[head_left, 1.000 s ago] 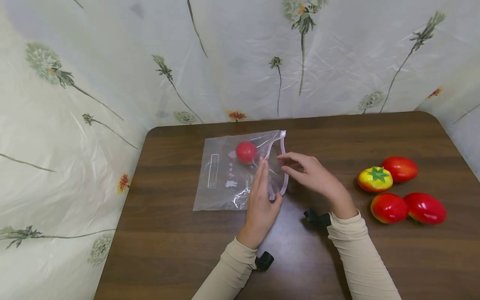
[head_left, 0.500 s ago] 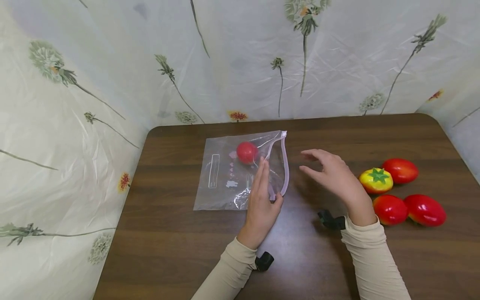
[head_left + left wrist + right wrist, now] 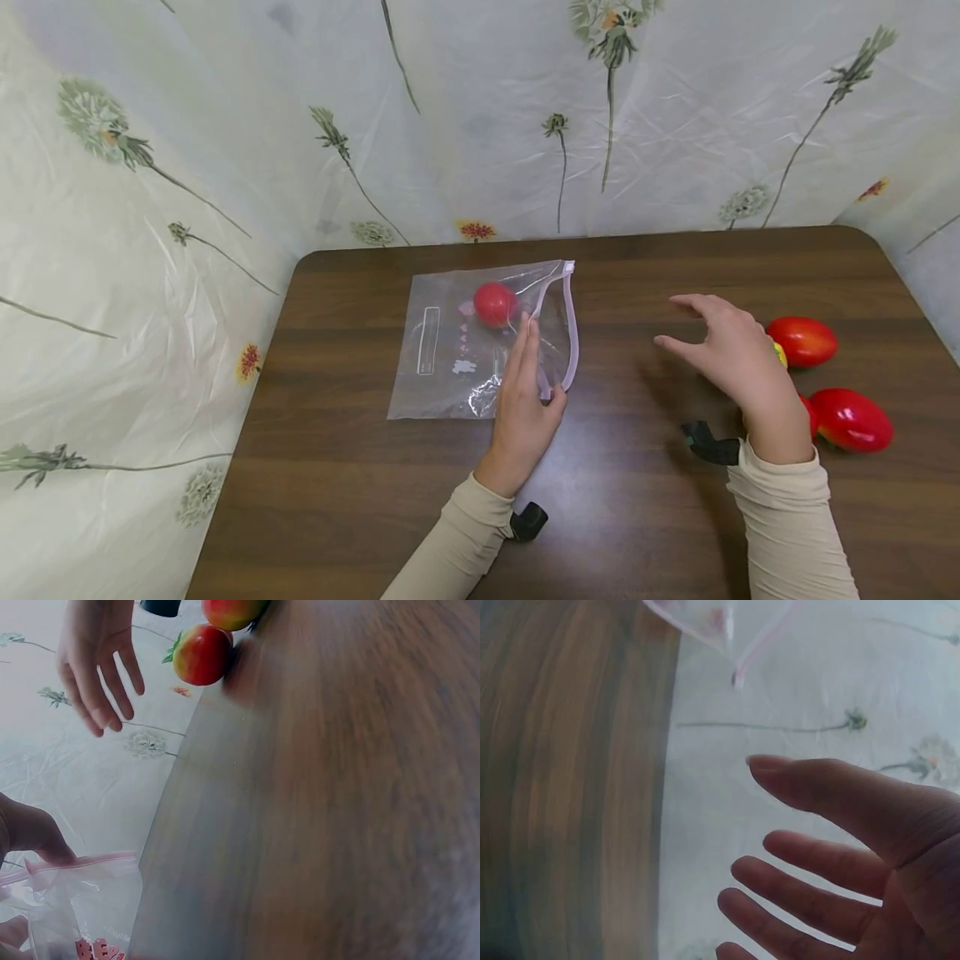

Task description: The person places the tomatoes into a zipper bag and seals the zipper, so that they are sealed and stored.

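My left hand (image 3: 521,408) holds a clear zip bag (image 3: 431,333) by the near end of its mouth, fingers along one rim and thumb at the near corner. The pink-edged mouth gapes to the right. In the left wrist view the thumb (image 3: 41,832) lies against the pink zip strip (image 3: 105,859). Inside the bag rests a round red ball-like piece (image 3: 495,304). My right hand (image 3: 738,358) is over the table between the bag and the toy fruits, fingers spread and holding nothing. It partly hides a yellow fruit (image 3: 781,354) and a red one (image 3: 807,414).
Two shiny red toy fruits (image 3: 802,341), (image 3: 851,420) show fully at the right of the brown wooden table (image 3: 315,500). A flower-patterned sheet (image 3: 480,125) hangs behind the table and along its left side. Black wrist cameras (image 3: 530,522) are strapped on both wrists.
My right hand has moved away from the bag's mouth, rightward to the toy fruits, and now covers parts of two. The left hand and the bag have stayed in place.
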`<action>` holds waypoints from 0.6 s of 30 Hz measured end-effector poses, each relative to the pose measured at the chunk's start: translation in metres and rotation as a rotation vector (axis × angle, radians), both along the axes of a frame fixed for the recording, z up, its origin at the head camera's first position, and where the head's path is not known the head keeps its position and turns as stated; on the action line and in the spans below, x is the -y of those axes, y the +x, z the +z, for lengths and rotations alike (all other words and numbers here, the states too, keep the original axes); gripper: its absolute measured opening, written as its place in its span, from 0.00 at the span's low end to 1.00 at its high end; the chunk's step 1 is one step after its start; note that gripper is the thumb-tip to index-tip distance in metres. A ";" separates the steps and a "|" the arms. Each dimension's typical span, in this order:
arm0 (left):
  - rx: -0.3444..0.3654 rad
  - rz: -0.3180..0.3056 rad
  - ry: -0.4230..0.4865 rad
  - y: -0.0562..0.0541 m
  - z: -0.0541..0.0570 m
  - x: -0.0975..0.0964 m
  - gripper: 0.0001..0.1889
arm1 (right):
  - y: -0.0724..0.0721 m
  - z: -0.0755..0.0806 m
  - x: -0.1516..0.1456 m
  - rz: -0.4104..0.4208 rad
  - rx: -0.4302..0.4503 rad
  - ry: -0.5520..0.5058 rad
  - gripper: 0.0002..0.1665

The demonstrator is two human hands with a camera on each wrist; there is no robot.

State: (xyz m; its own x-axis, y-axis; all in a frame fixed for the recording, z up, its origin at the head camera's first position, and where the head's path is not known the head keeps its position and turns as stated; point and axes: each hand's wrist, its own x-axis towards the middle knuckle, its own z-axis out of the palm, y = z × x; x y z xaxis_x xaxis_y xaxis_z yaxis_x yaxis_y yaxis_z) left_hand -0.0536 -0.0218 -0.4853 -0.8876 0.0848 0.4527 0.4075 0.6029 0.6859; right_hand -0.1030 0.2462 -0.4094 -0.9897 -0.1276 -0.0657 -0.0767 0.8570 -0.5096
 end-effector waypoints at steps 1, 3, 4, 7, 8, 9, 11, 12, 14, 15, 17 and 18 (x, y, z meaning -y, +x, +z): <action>0.000 0.000 -0.002 0.000 0.000 0.000 0.52 | 0.001 -0.001 -0.003 0.004 0.010 0.007 0.41; -0.004 0.001 -0.007 0.000 -0.001 0.000 0.52 | 0.002 -0.002 -0.009 0.013 0.019 0.025 0.43; 0.000 0.000 -0.006 0.000 -0.001 0.000 0.53 | 0.003 -0.003 -0.013 0.018 0.022 0.036 0.44; 0.003 -0.001 -0.009 0.000 -0.001 0.000 0.53 | 0.007 -0.006 -0.022 0.018 0.027 0.055 0.45; 0.004 0.000 -0.010 0.000 0.000 0.000 0.53 | 0.008 -0.007 -0.025 0.015 0.028 0.059 0.45; 0.003 0.002 -0.011 0.000 0.000 0.000 0.52 | 0.009 -0.007 -0.029 0.010 0.031 0.062 0.45; 0.001 0.004 -0.012 0.000 0.000 0.000 0.52 | 0.011 -0.007 -0.035 -0.010 0.030 0.053 0.44; -0.001 0.005 -0.012 0.000 -0.001 0.000 0.52 | 0.012 -0.006 -0.039 -0.023 0.029 0.044 0.44; 0.003 0.004 -0.011 0.000 -0.001 0.001 0.52 | 0.014 -0.004 -0.047 -0.052 0.027 0.034 0.43; 0.004 0.004 -0.011 0.000 -0.001 0.001 0.52 | 0.015 -0.003 -0.051 -0.070 0.025 0.034 0.43; 0.002 0.006 -0.015 -0.001 -0.002 0.001 0.53 | 0.017 -0.002 -0.058 -0.105 0.030 0.039 0.44; 0.002 0.007 -0.017 -0.001 -0.002 0.001 0.53 | 0.018 -0.001 -0.062 -0.120 0.037 0.047 0.44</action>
State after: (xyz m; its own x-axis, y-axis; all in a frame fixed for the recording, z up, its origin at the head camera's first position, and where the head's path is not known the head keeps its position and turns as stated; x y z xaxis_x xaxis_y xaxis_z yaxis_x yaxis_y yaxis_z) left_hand -0.0545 -0.0227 -0.4876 -0.8891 0.0860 0.4496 0.4019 0.6170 0.6766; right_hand -0.0847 0.3082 -0.4106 -0.9944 -0.0041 -0.1057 0.0462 0.8820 -0.4689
